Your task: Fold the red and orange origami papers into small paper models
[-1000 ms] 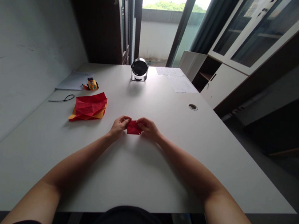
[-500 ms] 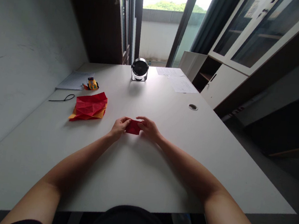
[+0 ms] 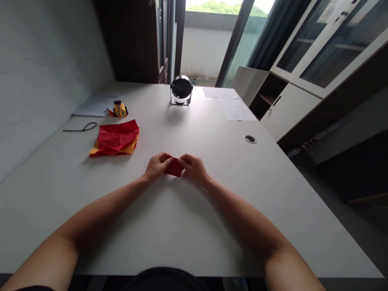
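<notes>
A small folded piece of red paper (image 3: 174, 167) lies on the white table (image 3: 184, 220) in front of me. My left hand (image 3: 156, 166) pinches its left edge with bent fingers. On the paper's right edge, the fingers of my right hand (image 3: 194, 168) are closed and pressing. Both hands rest on the tabletop, close together, with the paper between them.
A crumpled red and orange paper sheet (image 3: 116, 138) lies to the left, with a black cable tie (image 3: 81, 128), a small yellow toy (image 3: 119, 108) and white papers (image 3: 95, 104) behind it. A small round fan (image 3: 181, 90) and more sheets (image 3: 228, 103) sit at the far end.
My right hand's fingers, which had lifted slightly off the paper half a second ago, have closed back down on it. Both hands stay in the same place.
</notes>
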{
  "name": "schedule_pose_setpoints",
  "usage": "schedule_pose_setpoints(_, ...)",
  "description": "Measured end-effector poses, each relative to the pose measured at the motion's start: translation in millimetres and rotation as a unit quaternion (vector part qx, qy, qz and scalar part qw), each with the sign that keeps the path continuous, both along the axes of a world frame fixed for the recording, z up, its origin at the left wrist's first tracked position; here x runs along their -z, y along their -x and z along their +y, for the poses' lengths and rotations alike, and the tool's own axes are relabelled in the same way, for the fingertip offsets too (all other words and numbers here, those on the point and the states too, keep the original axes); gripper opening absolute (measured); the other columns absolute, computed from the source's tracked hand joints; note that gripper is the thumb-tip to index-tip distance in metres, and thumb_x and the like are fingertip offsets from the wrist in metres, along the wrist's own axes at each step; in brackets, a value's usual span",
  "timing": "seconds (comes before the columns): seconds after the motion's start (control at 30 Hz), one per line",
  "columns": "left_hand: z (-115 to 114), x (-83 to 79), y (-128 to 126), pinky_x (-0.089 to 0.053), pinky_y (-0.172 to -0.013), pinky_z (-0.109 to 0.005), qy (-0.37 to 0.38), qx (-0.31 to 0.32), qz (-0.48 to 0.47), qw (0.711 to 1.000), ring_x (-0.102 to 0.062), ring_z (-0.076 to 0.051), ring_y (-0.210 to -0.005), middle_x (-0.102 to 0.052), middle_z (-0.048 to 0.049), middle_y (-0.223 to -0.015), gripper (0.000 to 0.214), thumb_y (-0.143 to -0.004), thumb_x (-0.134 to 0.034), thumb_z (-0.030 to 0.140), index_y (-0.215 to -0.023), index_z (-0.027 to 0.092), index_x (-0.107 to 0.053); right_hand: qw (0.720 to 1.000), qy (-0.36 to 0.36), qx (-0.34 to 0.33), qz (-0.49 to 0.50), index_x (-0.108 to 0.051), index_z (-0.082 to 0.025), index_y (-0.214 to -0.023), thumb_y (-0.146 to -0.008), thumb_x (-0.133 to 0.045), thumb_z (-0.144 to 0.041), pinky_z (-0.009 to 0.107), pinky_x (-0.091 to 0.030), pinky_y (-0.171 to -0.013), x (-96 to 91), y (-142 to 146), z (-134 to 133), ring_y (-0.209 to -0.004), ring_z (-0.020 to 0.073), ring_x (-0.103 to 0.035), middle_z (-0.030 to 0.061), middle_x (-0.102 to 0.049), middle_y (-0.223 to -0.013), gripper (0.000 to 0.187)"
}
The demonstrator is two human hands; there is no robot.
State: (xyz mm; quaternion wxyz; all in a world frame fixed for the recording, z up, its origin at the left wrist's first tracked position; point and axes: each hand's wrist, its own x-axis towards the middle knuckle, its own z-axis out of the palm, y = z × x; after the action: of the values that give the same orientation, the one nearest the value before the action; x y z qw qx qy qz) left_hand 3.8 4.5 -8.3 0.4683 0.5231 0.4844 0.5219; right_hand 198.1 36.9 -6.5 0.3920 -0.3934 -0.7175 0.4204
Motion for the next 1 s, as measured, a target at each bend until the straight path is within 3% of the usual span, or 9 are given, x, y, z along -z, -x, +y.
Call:
schedule_pose_setpoints(0.17,-1.2,-3.0,-0.8,-0.052,-0.068,-0.027,-0.031,-0.020,-0.020,0.999,-0.064,-0.015,-0.071,-0.070,-0.0035,-0.081,0.032,-0.079,-0.075,0.045,-0.090,0.015,-0.068,0.999,0.021,-0.035,0.000,-0.068,-0.017,-0.085,-0.086,-0.064,-0.044,0.024,-0.042,-0.060,-6.4,-2.1,-3.0,-0.064,0.0129,-0.058,0.0001,-0.068,-0.072,0.027)
schedule_pose_setpoints(0.37,-4.2,-5.1,-0.8,-0.052,-0.070,-0.028,-0.094,-0.067,0.041,0.993,-0.064,-0.016,-0.076,-0.071,-0.0033,-0.084,0.026,-0.085,-0.069,0.042,-0.093,0.018,-0.068,0.996,0.057,-0.066,0.033,-0.064,-0.020,-0.103,-0.083,-0.068,-0.042,0.024,-0.045,-0.061,-7.0,-1.8,-2.7,-0.066,0.0134,-0.060,-0.0007,-0.070,-0.078,0.031)
schedule_pose_setpoints(0.53,-8.0,-9.0,-1.3,-0.053,-0.076,-0.029,-0.130,-0.086,0.093,0.983,-0.066,-0.018,-0.081,-0.071,-0.0039,-0.087,0.022,-0.088,-0.065,0.040,-0.096,0.019,-0.069,0.997,0.048,-0.058,-0.007,-0.066,-0.018,-0.087,-0.082,-0.067,-0.041,0.024,-0.044,-0.061,3.6,-0.1,1.7,-0.067,0.0141,-0.058,-0.0003,-0.068,-0.074,0.024)
schedule_pose_setpoints(0.73,-7.3,-8.8,-3.1,-0.057,-0.076,-0.034,-0.092,-0.031,0.012,0.995,-0.070,-0.021,-0.084,-0.074,-0.0062,-0.093,0.031,-0.087,-0.067,0.042,-0.108,0.019,-0.065,1.000,0.015,-0.027,-0.009,-0.065,-0.018,-0.085,-0.084,-0.063,-0.039,0.026,-0.045,-0.064,2.9,-0.7,2.5,-0.068,0.0154,-0.059,0.0006,-0.069,-0.074,0.022)
schedule_pose_setpoints(1.0,-2.0,-3.0,-0.6,-0.059,-0.073,-0.033,-0.044,-0.015,-0.049,0.998,-0.069,-0.019,-0.077,-0.072,-0.0050,-0.085,0.034,-0.083,-0.071,0.047,-0.095,0.014,-0.070,0.995,0.041,-0.077,0.051,-0.062,-0.018,-0.092,-0.085,-0.066,-0.044,0.028,-0.050,-0.063,0.9,1.3,-0.8,-0.066,0.0164,-0.064,0.0022,-0.069,-0.076,0.027)
